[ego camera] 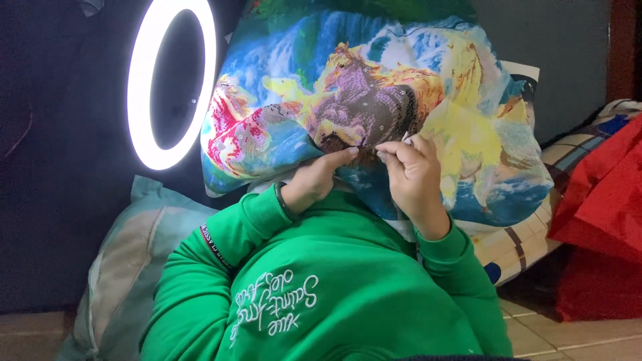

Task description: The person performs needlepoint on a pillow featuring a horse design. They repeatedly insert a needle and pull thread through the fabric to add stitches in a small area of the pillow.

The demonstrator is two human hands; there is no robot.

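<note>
The step in hand looks like stitching on a printed canvas (374,100), held up in front of the chest and draped toward the far side. The left hand (314,179) sits under the cloth's near edge, fingers curled and thumb pressed along it, propping the working patch taut. The right hand (411,175) is pinched together at the fingertips on something thin and pale at the cloth's surface, probably a needle (405,138); it is too small to tell for sure. The 2 hands are just beside each other, both touching the canvas.

By my judgement the next move calls for a fine pull clear of the weave while the left hand keeps the patch flat and tense.

The canvas is soft and floppy, with a gridded mesh texture and bright blue, yellow and purple blocks. A glowing ring light (170,80) stands far left, a smooth teal pillow (127,254) lies near left, and crinkled red cloth (602,194) sits right.
</note>
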